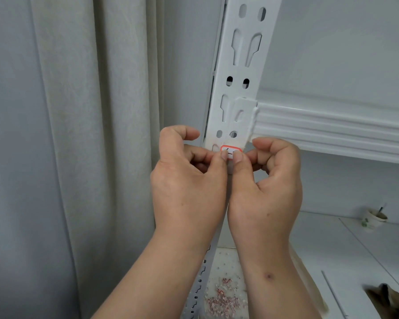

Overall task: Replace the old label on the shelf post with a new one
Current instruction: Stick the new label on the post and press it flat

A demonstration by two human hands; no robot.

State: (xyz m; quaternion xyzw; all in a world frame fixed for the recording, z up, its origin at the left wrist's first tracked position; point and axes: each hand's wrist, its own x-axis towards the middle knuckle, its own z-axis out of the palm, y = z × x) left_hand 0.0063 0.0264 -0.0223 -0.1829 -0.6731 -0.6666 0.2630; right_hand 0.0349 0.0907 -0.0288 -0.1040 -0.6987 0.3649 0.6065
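A small white paper label with a red-orange border (231, 150) is pinched by the left hand (189, 180) and right hand (266, 185) against the white slotted metal shelf post (237, 88), at 12 o'clock from both thumbs; its black handwriting cannot be read.

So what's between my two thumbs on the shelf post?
In the head view, the red-bordered label on the shelf post sits between the left hand and right hand thumbs.

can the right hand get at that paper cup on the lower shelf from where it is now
Probably yes. The right hand is busy at the red-bordered label on the shelf post, but open space lies between it and the paper cup lower right.
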